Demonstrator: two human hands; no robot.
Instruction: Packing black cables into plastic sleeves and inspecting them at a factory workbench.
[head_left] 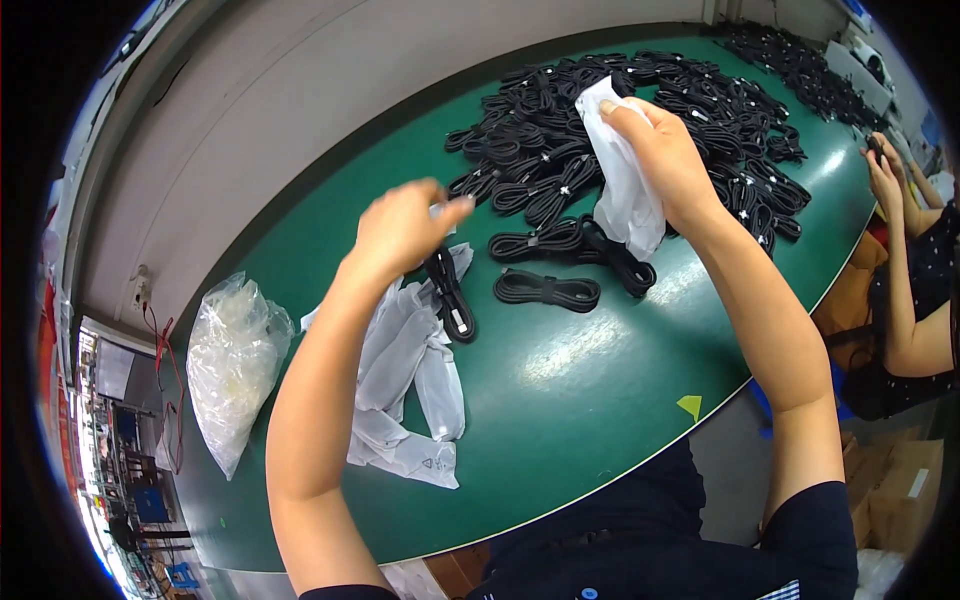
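My right hand [672, 165] is raised over the far part of the table, its thumb and fingers pinching a thin white plastic bag [628, 190] that hangs down toward me. My left hand [398, 228] is farther left, its fingers smeared by motion; whether they hold anything I cannot tell. Just below it, a coiled black cable [453, 298] slants over a loose pile of white plastic bags [400, 365]. Between my hands lie a tied black cable bundle [547, 290] and, behind it, more bundles [540, 240], one partly covered by the hanging bag.
A big heap of coiled black cables [540, 120] covers the far side of the green table [560, 400]. A clear bag of whitish contents [235, 360] stands at the left edge. Another person's hands [885, 175] hold something dark at right. Cardboard boxes [900, 490] sit below.
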